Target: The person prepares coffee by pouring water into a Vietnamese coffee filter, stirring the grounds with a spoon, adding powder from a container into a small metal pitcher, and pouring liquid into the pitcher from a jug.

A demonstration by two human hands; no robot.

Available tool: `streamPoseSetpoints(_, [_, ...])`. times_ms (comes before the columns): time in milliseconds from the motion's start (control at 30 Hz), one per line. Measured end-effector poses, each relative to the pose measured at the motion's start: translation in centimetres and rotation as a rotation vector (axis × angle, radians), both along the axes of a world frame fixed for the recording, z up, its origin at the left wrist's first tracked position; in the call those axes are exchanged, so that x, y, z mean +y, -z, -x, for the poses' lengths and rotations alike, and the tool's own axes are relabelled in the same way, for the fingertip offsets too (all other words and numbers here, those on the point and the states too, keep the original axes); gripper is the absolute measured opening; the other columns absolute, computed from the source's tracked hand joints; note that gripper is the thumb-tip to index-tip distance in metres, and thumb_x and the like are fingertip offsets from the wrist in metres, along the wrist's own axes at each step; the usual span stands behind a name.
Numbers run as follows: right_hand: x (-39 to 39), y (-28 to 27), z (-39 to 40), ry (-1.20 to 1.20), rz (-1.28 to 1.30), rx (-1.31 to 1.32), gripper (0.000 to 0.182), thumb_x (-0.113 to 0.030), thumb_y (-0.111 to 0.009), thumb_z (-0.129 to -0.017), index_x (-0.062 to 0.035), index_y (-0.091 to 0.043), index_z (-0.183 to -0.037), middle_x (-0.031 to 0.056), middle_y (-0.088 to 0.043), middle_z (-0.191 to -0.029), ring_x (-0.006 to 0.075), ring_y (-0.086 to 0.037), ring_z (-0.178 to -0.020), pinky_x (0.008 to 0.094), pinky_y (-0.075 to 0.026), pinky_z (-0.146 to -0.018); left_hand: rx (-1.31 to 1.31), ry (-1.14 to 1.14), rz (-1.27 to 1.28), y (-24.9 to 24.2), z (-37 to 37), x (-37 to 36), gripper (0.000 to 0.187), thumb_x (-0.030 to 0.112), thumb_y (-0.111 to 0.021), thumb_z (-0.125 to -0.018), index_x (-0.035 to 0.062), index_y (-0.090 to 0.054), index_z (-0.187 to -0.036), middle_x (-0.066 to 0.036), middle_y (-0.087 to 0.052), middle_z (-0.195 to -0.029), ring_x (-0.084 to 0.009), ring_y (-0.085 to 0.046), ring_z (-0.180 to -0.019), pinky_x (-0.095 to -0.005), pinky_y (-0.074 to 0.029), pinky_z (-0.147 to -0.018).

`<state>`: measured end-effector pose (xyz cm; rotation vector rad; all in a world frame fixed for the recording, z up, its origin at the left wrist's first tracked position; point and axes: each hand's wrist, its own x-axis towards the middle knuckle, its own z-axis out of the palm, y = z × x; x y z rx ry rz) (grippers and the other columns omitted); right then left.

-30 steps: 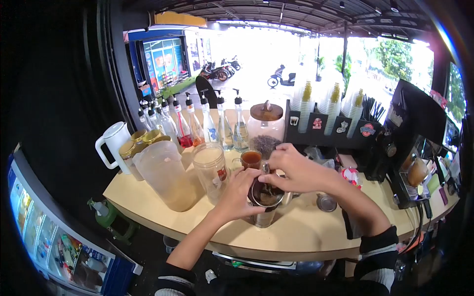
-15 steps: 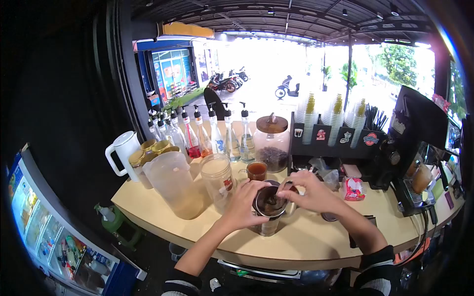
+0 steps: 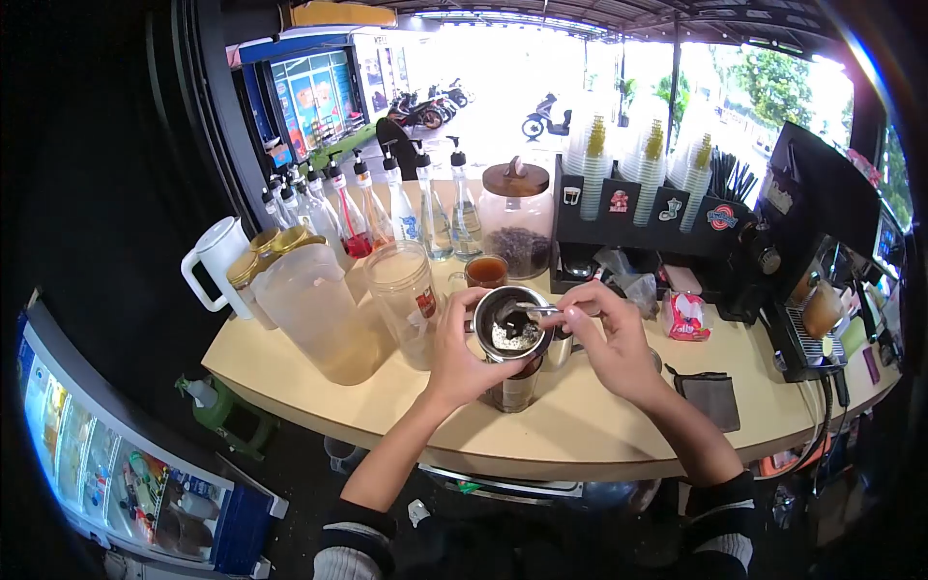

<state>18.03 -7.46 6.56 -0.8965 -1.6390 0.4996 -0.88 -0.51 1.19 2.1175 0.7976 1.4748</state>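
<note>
My left hand [image 3: 460, 350] is wrapped around the side of a metal cup [image 3: 480, 324] with a shiny rim, its mouth turned up toward me. Inside it show dark contents and a pale, speckled patch. The thin metal handle of what looks like a spoon [image 3: 537, 309] is pinched in my right hand [image 3: 615, 338], its far end in the cup. Directly below the cup stands a clear glass [image 3: 515, 392] with something dark in it, partly covered by the cup. Just behind is a glass mug of reddish-brown liquid [image 3: 486, 270].
Left on the counter [image 3: 425, 425] stand a clear jar [image 3: 398, 275], a frosted pitcher [image 3: 307, 300], a white jug [image 3: 217, 256] and several pump bottles [image 3: 432, 217]. A lidded jar [image 3: 517, 237] and cup rack [image 3: 633, 237] stand behind. A dark cloth [image 3: 710, 398] lies right.
The view has tipped downward, so the counter sits higher. The spoon handle and the pale patch in the cup now show. My right hand has shifted slightly off the cup's rim.
</note>
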Motion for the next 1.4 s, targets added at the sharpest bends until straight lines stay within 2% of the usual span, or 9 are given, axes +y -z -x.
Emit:
streamPoseSetpoints(67, [-0.5,0.5,0.0,0.018,-0.023,-0.047,0.014,-0.011,-0.059,-0.091,-0.0009,-0.060,-0.100,0.0104,-0.070,-0.086,0.0171,-0.065,-0.079,0.0304,-0.047,-0.077,-0.068,0.003,0.025,0.0,-0.4,-0.4,0.082,0.023,-0.089,-0.053,0.0045,-0.045,-0.120,-0.010,-0.052,-0.115,-0.0221,-0.055,-0.107,-0.0347,-0.047,-0.089])
streamPoseSetpoints(167, [-1.0,0.9,0.1,0.087,-0.229,-0.420,0.016,-0.011,-0.069,-0.082,-0.0040,-0.065,-0.096,0.0086,-0.065,-0.085,0.0263,-0.059,-0.080,0.0357,-0.043,-0.081,-0.130,-0.004,0.041,0.2,-0.7,-0.4,0.081,0.026,-0.089,-0.053,0.0047,-0.047,-0.118,-0.010,-0.054,-0.113,-0.0229,-0.056,-0.104,-0.0349,-0.047,-0.086])
streamPoseSetpoints(467, [-1.7,0.5,-0.2,0.098,-0.403,-0.537,0.021,-0.003,-0.069,-0.079,-0.0070,-0.067,-0.099,0.0049,-0.063,-0.078,0.0204,-0.058,-0.073,0.0343,-0.040,-0.077,-0.114,0.003,0.034,0.0,-1.3,-0.7,0.081,0.026,-0.090,-0.053,0.0060,-0.046,-0.119,-0.009,-0.054,-0.111,-0.0211,-0.055,-0.102,-0.0347,-0.047,-0.085])
streamPoseSetpoints(800, [-2.1,0.6,0.4,0.152,-0.451,-0.513,0.021,-0.004,-0.070,-0.078,-0.0082,-0.068,-0.099,0.0038,-0.062,-0.076,0.0189,-0.058,-0.072,0.0373,-0.038,-0.084,-0.113,-0.003,0.001,0.0,-1.3,-0.8,0.081,0.025,-0.089,-0.054,0.0050,-0.045,-0.119,-0.010,-0.052,-0.112,-0.0235,-0.053,-0.104,-0.0363,-0.044,-0.089])
streamPoseSetpoints(900, [-2.2,0.0,0.4,0.303,-0.440,-0.488,0.019,-0.002,-0.067,-0.079,-0.0081,-0.066,-0.097,0.0034,-0.061,-0.077,0.0180,-0.059,-0.074,0.0390,-0.037,-0.090,-0.112,-0.004,0.005,-0.2,-1.3,-1.2,0.082,0.023,-0.090,-0.054,0.0049,-0.045,-0.119,-0.010,-0.051,-0.114,-0.0245,-0.053,-0.105,-0.0356,-0.044,-0.090])
streamPoseSetpoints(1067, [-2.1,0.3,1.0,0.183,-0.375,-0.512,0.017,-0.003,-0.067,-0.080,-0.0077,-0.066,-0.096,0.0052,-0.062,-0.080,0.0194,-0.059,-0.078,0.0406,-0.035,-0.093,-0.119,0.020,0.008,-0.1,-0.8,-0.8,0.082,0.023,-0.089,-0.055,0.0054,-0.044,-0.120,-0.010,-0.051,-0.114,-0.0251,-0.052,-0.107,-0.0368,-0.044,-0.091])
streamPoseSetpoints(1200, [-1.9,0.4,1.2,0.342,-0.396,-0.524,0.016,-0.008,-0.068,-0.081,-0.0075,-0.064,-0.097,0.0044,-0.063,-0.084,0.0207,-0.059,-0.084,0.0408,-0.035,-0.092,-0.086,0.041,-0.021,-0.1,-0.1,-0.6,0.082,0.026,-0.089,-0.055,0.0055,-0.043,-0.121,-0.011,-0.052,-0.115,-0.0267,-0.051,-0.107,-0.0381,-0.042,-0.092])
streamPoseSetpoints(1333, [-2.3,-0.1,1.8,0.209,-0.275,-0.510,0.014,-0.007,-0.068,-0.082,-0.0075,-0.065,-0.095,0.0046,-0.063,-0.082,0.0208,-0.060,-0.083,0.0392,-0.035,-0.091,0.009,0.040,-0.091,-0.7,0.6,0.6,0.084,0.021,-0.089,-0.054,0.0048,-0.044,-0.123,-0.012,-0.051,-0.119,-0.0269,-0.051,-0.114,-0.0382,-0.039,-0.099])
streamPoseSetpoints(1400, [-2.2,-0.1,1.9,0.180,-0.186,-0.329,0.013,-0.005,-0.066,-0.082,-0.0075,-0.066,-0.094,0.0029,-0.068,-0.081,0.0193,-0.059,-0.079,0.0371,-0.035,-0.090,0.093,0.026,-0.173,-1.0,1.0,0.8,0.082,0.020,-0.087,-0.054,0.0043,-0.045,-0.123,-0.013,-0.051,-0.118,-0.0283,-0.050,-0.115,-0.0385,-0.040,-0.098])
